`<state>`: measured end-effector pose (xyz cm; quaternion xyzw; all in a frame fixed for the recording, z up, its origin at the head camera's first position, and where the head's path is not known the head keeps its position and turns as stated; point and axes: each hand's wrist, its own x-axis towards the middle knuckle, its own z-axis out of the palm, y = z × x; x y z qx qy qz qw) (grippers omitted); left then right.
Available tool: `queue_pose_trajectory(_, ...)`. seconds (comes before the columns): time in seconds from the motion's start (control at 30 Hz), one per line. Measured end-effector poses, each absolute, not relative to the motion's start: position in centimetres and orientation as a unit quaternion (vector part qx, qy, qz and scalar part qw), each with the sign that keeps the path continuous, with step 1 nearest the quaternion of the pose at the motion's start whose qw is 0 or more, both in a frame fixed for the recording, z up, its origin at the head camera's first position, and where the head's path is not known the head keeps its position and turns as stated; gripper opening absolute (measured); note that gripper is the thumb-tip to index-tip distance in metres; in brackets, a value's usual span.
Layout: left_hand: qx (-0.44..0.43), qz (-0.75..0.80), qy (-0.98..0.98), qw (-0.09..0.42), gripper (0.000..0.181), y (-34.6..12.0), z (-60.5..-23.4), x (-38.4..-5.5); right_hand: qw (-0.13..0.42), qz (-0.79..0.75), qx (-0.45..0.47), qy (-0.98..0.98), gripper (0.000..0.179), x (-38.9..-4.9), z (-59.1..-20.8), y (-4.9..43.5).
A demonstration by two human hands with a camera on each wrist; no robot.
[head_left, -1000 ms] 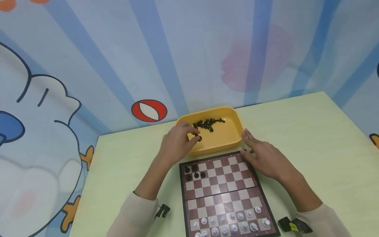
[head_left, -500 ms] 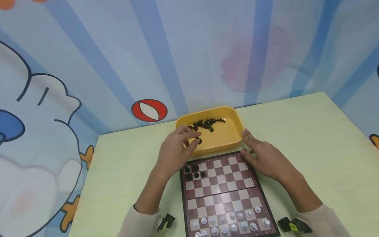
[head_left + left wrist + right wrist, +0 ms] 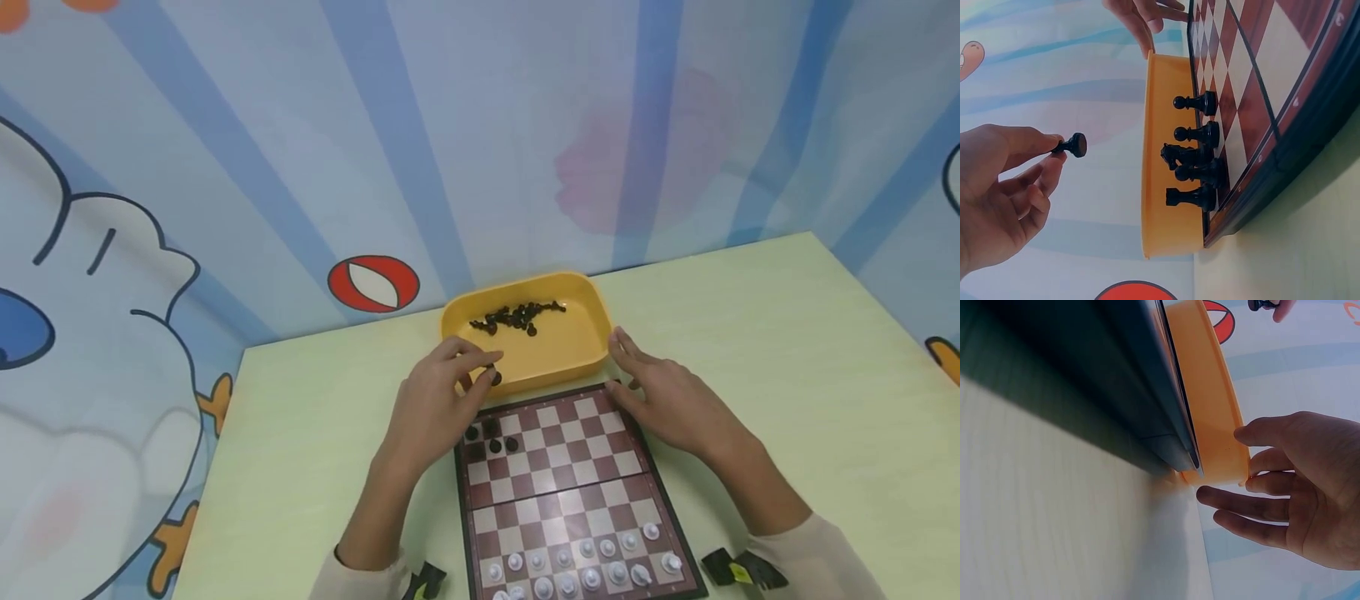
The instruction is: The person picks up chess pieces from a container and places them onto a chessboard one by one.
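- The left hand [image 3: 435, 408] pinches a black chess piece [image 3: 1077, 145] between thumb and fingertips, the gap no wider than the piece's slim upper part; the remaining fingers are bent loosely, with nothing in them.
- The held piece sits right at the tips, well clear of the palm. Its top is covered by the fingers, so I cannot tell which piece it is; its base juts out free of the grip, pointing down.
- In the head view the piece shows over the near-left side of the yellow tray [image 3: 558, 358], close to the far edge of the chessboard [image 3: 555, 525] – in the air, touching neither.
- Five black pieces [image 3: 1195, 103] stand upright at the board's far left corner, a rook and a knight among them, just below the gripping hand; white pieces [image 3: 591, 577] stand along the near end.
- The right hand [image 3: 667, 404] has its fingers extended and spread at the tray's right side, gripping nothing – a fingertip meets the tray's rim, and the thumb is beside the board's far right corner.
- More black pieces [image 3: 517, 317] lie heaped in the far part of the tray.
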<state>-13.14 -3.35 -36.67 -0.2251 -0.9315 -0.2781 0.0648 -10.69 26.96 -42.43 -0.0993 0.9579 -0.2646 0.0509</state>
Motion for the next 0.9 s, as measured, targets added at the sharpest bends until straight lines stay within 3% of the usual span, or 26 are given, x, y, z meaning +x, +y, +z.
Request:
queue_pose_trajectory(0.6,-0.211,-0.288,-0.933,0.035,0.021,-3.6,-37.5,-11.9,0.051,-0.263,-0.103,0.958,0.068,-10.6,-42.6,26.8)
queue_pose_trajectory(0.9,-0.215,-0.26,-0.941,-0.012,0.013,-3.4,-38.2,-12.1,0.058,-0.263,-0.101,0.958,0.068,-10.8,-42.4,27.0)
